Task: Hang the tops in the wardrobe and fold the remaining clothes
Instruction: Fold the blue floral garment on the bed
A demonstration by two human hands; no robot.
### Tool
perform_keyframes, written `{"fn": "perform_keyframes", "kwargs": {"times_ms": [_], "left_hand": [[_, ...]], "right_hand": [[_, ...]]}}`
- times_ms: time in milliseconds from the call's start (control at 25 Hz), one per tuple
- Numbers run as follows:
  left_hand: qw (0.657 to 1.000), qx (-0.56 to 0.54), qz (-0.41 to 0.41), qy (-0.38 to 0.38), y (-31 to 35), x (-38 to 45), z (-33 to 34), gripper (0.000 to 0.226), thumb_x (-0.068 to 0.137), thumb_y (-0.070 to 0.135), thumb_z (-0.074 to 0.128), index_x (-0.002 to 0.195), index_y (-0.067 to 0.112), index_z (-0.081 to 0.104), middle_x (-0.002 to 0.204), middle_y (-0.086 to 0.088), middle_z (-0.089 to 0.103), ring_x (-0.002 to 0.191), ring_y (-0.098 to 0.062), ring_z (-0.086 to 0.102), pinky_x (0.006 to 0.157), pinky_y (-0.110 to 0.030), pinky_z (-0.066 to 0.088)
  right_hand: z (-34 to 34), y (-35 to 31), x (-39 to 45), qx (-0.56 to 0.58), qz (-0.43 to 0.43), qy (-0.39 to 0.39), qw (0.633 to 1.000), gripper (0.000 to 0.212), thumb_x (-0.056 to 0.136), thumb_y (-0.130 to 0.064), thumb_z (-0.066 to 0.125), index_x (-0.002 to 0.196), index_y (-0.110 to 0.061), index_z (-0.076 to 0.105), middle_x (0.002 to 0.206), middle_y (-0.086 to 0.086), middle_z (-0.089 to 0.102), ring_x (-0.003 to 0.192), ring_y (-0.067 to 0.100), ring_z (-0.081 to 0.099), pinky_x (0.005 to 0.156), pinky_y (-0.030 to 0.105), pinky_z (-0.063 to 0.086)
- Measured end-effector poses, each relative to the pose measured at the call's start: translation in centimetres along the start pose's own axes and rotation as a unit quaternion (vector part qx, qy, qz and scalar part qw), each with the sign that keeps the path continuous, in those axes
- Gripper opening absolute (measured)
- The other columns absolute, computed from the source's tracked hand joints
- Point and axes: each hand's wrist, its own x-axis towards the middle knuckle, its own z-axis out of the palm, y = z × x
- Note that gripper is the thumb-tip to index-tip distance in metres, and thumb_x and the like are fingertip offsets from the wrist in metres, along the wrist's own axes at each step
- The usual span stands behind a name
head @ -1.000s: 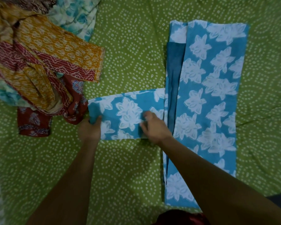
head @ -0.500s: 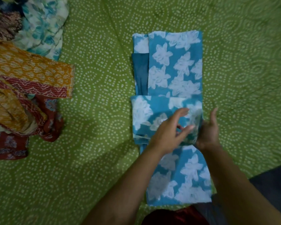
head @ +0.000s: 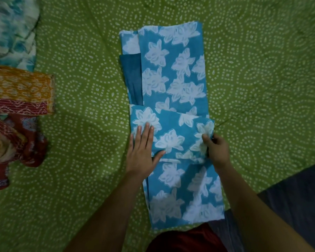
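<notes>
Left hand flat, fingers straight, pressing blue floral garment; right hand pinches folded sleeve edge.

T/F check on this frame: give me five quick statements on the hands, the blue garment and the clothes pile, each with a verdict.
1. The left hand lies flat on the blue floral garment. True.
2. The right hand is clear of the garment. False: it pinches the folded sleeve's edge.
3. The sleeve sticks out to the left. False: it is folded across the body.
4. The clothes pile lies left of the garment. True.
5. The bedsheet is plain white. False: green, white-dotted.
</notes>
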Motion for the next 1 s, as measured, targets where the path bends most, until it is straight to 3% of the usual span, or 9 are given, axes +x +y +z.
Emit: {"fn": "perform_keyframes", "kwargs": {"times_ms": [120,320,440,560,680,760,840,880,1000], "left_hand": [[0.999,-0.031,-0.007,0.012,1.1,0.3,-0.5,0.086,0.09,0.071,0.005,0.153,0.013,0.003,0.161,-0.004,-0.003,0.148,-0.024,-0.006,0.119,-0.044,0.006],[0.999,-0.002,-0.002,-0.046,1.2,1.0,0.4,0.095,0.085,0.079,0.007,0.153,0.014,-0.004,0.16,-0.003,-0.012,0.147,-0.022,-0.013,0.119,-0.045,0.003],[0.999,-0.014,0.006,-0.049,1.1,1.5,0.5,0.088,0.087,0.074,0.004,0.152,0.016,-0.01,0.159,-0.001,-0.017,0.146,-0.021,-0.018,0.119,-0.043,-0.005],[0.997,-0.049,0.049,-0.041,-0.2,1.1,0.2,0.065,0.096,0.049,0.008,0.152,0.019,-0.005,0.16,0.002,-0.008,0.147,-0.019,-0.011,0.12,-0.038,-0.003],[0.988,-0.027,0.149,-0.04,-2.9,-1.5,0.0,0.069,0.088,0.032,0.024,0.153,0.017,0.005,0.161,-0.001,0.006,0.148,-0.021,-0.001,0.119,-0.04,0.007],[0.973,0.012,0.228,-0.046,-4.6,-3.3,0.2,0.081,0.079,0.033,0.036,0.153,0.017,0.009,0.161,-0.001,0.006,0.148,-0.023,0.001,0.117,-0.044,0.012],[0.948,0.083,0.302,-0.054,-5.5,-4.0,1.0,0.092,0.072,0.036,0.047,0.154,0.018,0.007,0.161,-0.002,0.006,0.148,-0.026,0.004,0.116,-0.046,0.013],[0.937,0.111,0.325,-0.061,-5.4,-3.8,1.5,0.096,0.07,0.035,0.054,0.153,0.02,0.008,0.16,-0.004,0.009,0.148,-0.027,0.007,0.116,-0.046,0.013],[0.933,0.107,0.343,-0.026,-3.8,-3.0,3.2,0.084,0.076,0.015,0.054,0.151,0.027,0.02,0.154,-0.008,0.03,0.147,-0.028,0.013,0.117,-0.043,0.013]], "right_hand": [[-0.6,-1.1,1.0,0.009,-0.021,-0.006,1.0,0.014,0.093,-0.018,0.06,0.102,-0.009,0.066,0.091,0.002,0.071,0.081,0.012,0.069,0.073,0.03,0.057],[-0.8,-0.6,2.8,-0.082,0.064,-0.011,0.995,0.014,0.087,-0.018,0.066,0.094,-0.006,0.066,0.097,0.018,0.069,0.087,0.034,0.067,0.078,0.046,0.054],[0.5,-2.6,2.4,0.155,0.146,-0.102,0.972,0.019,0.091,-0.022,0.057,0.097,-0.004,0.06,0.085,0.013,0.068,0.072,0.025,0.067,0.069,0.037,0.053],[2.1,-4.4,1.7,0.304,0.131,-0.127,0.935,0.017,0.097,-0.025,0.049,0.108,-0.014,0.052,0.101,0.007,0.069,0.092,0.022,0.068,0.073,0.032,0.055],[-1.3,-2.1,0.6,-0.105,-0.118,-0.091,0.983,0.034,0.091,-0.004,0.054,0.123,-0.016,0.047,0.117,0.003,0.059,0.103,0.013,0.06,0.092,0.039,0.052],[-6.1,1.3,0.4,-0.482,-0.345,-0.15,0.791,0.063,0.08,-0.005,0.058,0.138,-0.02,0.038,0.138,0.004,0.043,0.125,0.022,0.043,0.107,0.049,0.039],[-10.3,3.9,0.4,-0.649,-0.485,-0.227,0.54,0.075,0.077,-0.02,0.049,0.149,-0.025,0.026,0.153,0.003,0.027,0.139,0.028,0.025,0.113,0.052,0.023],[-11.2,4.7,0.6,-0.679,-0.507,-0.259,0.463,0.073,0.081,-0.021,0.04,0.151,-0.026,0.023,0.157,0.003,0.022,0.142,0.028,0.021,0.113,0.051,0.02],[-9.9,4.4,2.9,-0.661,-0.541,-0.33,0.402,0.067,0.085,-0.015,0.034,0.151,-0.023,0.024,0.157,0.002,0.021,0.145,0.024,0.017,0.114,0.047,0.017]]}}
